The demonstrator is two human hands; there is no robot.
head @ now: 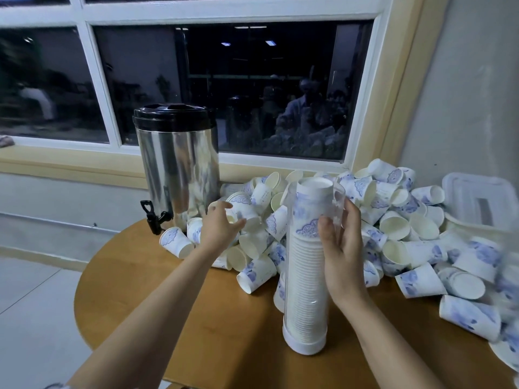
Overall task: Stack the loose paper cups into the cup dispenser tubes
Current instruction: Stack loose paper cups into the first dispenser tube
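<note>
Head view: keep right grip (pixel 341 248) clamped on upright tube (pixel 304 342) near table (pixel 238 332) middle, close left grip (pixel 220 227), now apart over far cups (pixel 261 196), on one cup only, then slide it squarely onto nearly full stack (pixel 304 270), same way round, without tipping tube.

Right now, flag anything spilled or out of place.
Blue-patterned white paper cups lie heaped on their sides across the round wooden table, spilled rather than stacked. The clear plastic dispenser tube in the right hand shows no damage.
</note>
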